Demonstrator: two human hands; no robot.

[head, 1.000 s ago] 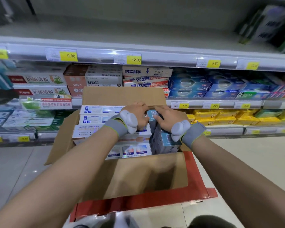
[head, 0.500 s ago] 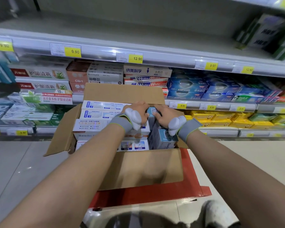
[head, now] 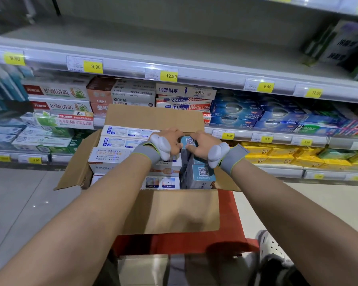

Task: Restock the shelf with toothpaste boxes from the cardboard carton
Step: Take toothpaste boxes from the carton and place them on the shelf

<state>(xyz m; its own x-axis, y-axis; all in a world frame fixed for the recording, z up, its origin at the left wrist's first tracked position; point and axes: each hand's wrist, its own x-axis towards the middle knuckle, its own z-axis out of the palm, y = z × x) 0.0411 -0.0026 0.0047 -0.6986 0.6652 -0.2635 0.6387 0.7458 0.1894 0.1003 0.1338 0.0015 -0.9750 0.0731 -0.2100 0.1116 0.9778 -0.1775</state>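
Hands over open carton (head: 170,211): left hand (head: 171,139) and right hand (head: 203,144) both curled around one upright blue box (head: 189,141) at carton's far right side, among packed boxes. Shelf (head: 174,44) above bare in the middle.

Head-worn view, forward-down, close over carton (head: 170,211)
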